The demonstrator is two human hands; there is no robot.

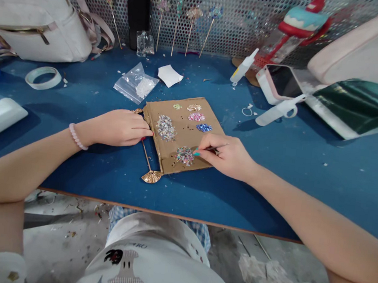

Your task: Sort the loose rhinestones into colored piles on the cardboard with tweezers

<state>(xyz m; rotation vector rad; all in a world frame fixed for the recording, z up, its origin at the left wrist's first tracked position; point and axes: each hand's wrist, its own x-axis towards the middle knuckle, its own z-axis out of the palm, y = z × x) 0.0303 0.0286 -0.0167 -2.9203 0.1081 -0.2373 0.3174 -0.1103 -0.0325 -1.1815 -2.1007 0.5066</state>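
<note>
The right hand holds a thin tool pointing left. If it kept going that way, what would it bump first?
Probably the mixed glitter pile on the cardboard; the right hand aims its tool tip right at it.

Tape roll [43, 77] left; white bag [40, 13] behind; phone [280, 82], glue bottle [243, 66] right.

Blue table [307, 172], scuffed, speckled with scraps. Cardboard sheet [183, 134] lay centre, gold hairpin [149, 166] along its left edge. Tape roll [43, 77] and white bag [36, 13] sat far left; plastic bags [136, 83] and white paper [170, 75] far centre; phone [281, 81], glue bottles [276, 113] and green foil [361, 105] far right.
</note>
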